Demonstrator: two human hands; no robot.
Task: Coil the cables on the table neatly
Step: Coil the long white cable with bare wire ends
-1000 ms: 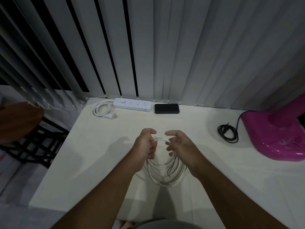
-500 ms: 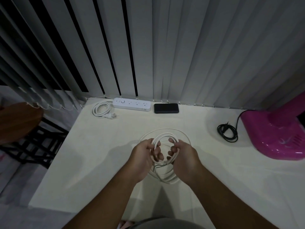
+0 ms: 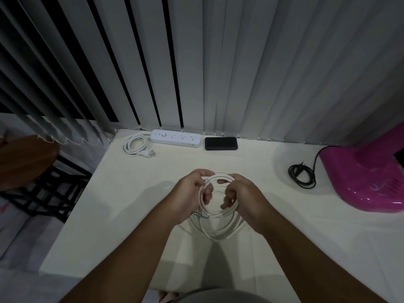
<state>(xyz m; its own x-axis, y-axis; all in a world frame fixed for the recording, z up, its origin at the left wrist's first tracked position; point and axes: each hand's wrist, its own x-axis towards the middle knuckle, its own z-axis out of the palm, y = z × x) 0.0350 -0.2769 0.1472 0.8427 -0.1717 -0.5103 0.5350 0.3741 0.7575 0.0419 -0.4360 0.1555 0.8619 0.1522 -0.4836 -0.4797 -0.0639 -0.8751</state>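
A white cable (image 3: 218, 235) hangs in several loops over the middle of the white table (image 3: 122, 215). My left hand (image 3: 190, 195) grips the left side of the loops, and my right hand (image 3: 242, 197) grips the right side. Its bare wire end (image 3: 201, 216) sticks out below my left hand. At the far left lies a coiled white power-strip cord (image 3: 134, 145) beside the power strip (image 3: 176, 138). A coiled black cable (image 3: 302, 177) lies at the right, leading to a pink appliance (image 3: 367, 178).
A black flat device (image 3: 221, 143) lies at the back next to the power strip. Vertical blinds (image 3: 218, 62) hang behind the table. A brown round stool (image 3: 24, 160) on a black frame stands off the table's left edge.
Both hands shifted the loops: the coil has been gathered tighter between them and the hands sit slightly farther from me than half a second ago. The other cables have not moved.
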